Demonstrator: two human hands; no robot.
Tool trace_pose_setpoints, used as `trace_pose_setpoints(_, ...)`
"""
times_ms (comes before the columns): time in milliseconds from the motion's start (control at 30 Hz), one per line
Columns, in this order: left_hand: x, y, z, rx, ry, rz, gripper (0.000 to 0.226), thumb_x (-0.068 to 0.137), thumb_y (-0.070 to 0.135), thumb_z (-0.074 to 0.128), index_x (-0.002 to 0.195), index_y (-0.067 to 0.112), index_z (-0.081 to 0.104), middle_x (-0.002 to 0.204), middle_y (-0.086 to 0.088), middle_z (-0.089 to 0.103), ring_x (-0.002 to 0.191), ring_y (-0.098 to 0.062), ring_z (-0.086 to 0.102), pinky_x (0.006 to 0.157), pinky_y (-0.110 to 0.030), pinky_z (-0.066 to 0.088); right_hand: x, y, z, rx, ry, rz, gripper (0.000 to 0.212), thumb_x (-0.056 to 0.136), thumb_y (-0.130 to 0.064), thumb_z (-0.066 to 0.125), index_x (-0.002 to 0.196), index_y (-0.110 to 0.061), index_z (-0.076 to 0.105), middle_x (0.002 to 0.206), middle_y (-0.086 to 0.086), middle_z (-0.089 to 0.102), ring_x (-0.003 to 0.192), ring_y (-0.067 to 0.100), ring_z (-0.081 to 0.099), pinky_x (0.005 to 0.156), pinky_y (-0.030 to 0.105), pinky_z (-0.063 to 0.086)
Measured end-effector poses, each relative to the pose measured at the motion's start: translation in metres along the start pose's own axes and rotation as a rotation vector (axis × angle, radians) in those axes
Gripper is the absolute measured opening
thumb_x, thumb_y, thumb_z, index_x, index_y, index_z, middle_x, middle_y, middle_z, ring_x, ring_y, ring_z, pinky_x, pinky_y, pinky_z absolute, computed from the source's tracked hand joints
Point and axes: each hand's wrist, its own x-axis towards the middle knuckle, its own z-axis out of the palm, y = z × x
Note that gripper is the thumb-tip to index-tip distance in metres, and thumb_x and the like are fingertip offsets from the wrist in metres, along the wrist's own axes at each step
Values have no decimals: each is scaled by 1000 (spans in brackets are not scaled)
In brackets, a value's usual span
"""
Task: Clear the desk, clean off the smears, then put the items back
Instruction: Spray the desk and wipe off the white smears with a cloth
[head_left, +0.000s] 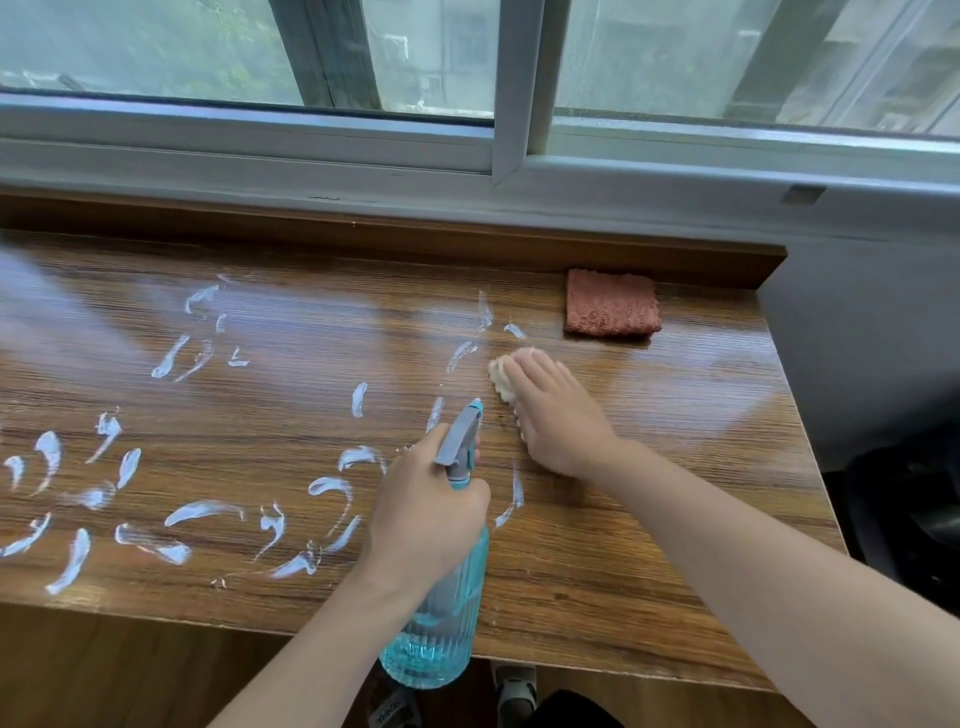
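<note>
Wooden desk (649, 519), glossy brown grain surface, raised wood lip along far edge under the window frame (363, 150). White smears (202, 512) cover left and middle of desk, curved streaks and commas, pasty looking, thickest toward near-left edge, thinning toward the middle. Left hand (423, 512) near the middle of the near edge, fingers curled round the neck of a spray bottle (441, 613), one finger up by the grey trigger; nozzle tip teal, pointing toward far edge. Bottle is clear blue ribbed plastic, round body, pale blue liquid visible in lower part, exact fill level hard to tell; its base hangs over the near edge of the desk, cannot tell if it touches the top. Right hand (558, 415) just right of the bottle head, palm down, fingers straight and close together, pressing a pale cream cloth (503, 382) flat on the desk; cloth has a wavy scalloped edge poking out left of the fingers, mostly hidden under the hand. Desk right of the hand looks smear-free and shiny. Pink-red rag (613, 310), fuzzy terry texture, folded rectangle, lies near far-right corner, touching the back lip. Shoes (514, 691) on floor below near edge.
</note>
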Motion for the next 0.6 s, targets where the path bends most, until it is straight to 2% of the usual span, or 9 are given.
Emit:
trace_pose_setpoints(67, 1, -2, -2, -8, -6, 4, 19, 87, 3, 61, 94, 21, 60, 84, -24, 62, 55, -20, 40, 54, -36, 37, -42, -9, -5, 22, -33, -99, 56, 98, -16, 50, 151, -17, 31, 152, -4, 33, 145, 18, 25, 126, 29, 12)
trace_pose_setpoints(133, 2, -3, -4, -37, -21, 3, 23, 89, 2, 61, 93, 25, 60, 82, -24, 62, 53, -18, 39, 52, -35, 37, -79, -10, -6, 34, -99, -149, 60, 105, -22, 42, 161, -19, 20, 166, -5, 17, 155, 14, 5, 122, 21, -9)
trace_pose_setpoints(167, 2, -4, -5, -47, -25, 5, 25, 89, 2, 61, 93, 27, 60, 81, -24, 62, 51, -17, 38, 52, -34, 37, -90, -6, -4, 25, -137, -156, 61, 108, -27, 36, 163, -22, 12, 170, -7, 5, 157, 11, -7, 122, 22, -13)
trace_pose_setpoints(200, 3, -5, -6, -54, -26, 7, 28, 89, 2, 61, 94, 29, 60, 80, -24, 62, 50, -17, 38, 51, -34, 37, -95, -1, -1, 10, -171, -151, 61, 109, -31, 31, 164, -25, 5, 171, -9, -3, 156, 9, -15, 123, 25, -13)
trace_pose_setpoints(267, 2, -6, -7, -82, -21, -2, 29, 90, 2, 61, 95, 31, 59, 75, -21, 59, 48, -15, 37, 48, -30, 36, -85, 9, 3, -41, -187, -137, 60, 110, -35, 25, 164, -25, 1, 171, -7, -6, 156, 10, -16, 125, 30, -8)
trace_pose_setpoints(400, 2, -8, -8, -105, -8, -13, 25, 89, 1, 61, 92, 25, 58, 65, -8, 50, 47, -14, 34, 47, -29, 34, -28, 17, -2, -70, -116, -22, 60, 109, -30, 30, 163, -18, 9, 171, 2, 9, 158, 19, 1, 129, 36, 4)
trace_pose_setpoints(533, 3, -9, -10, -107, 7, -23, 23, 89, 1, 61, 93, 23, 59, 73, -21, 59, 49, -17, 36, 47, -27, 34, 6, 17, -9, 50, -139, 28, 60, 105, -26, 37, 161, -16, 19, 169, 4, 18, 157, 21, 7, 128, 37, 8)
trace_pose_setpoints(600, 1, -10, -10, -122, 14, -19, 24, 89, 0, 61, 93, 24, 59, 64, -12, 50, 48, -16, 34, 47, -27, 33, -2, 19, -15, 143, -96, 57, 58, 102, -25, 43, 157, -16, 31, 165, 4, 30, 155, 21, 18, 127, 40, 17)
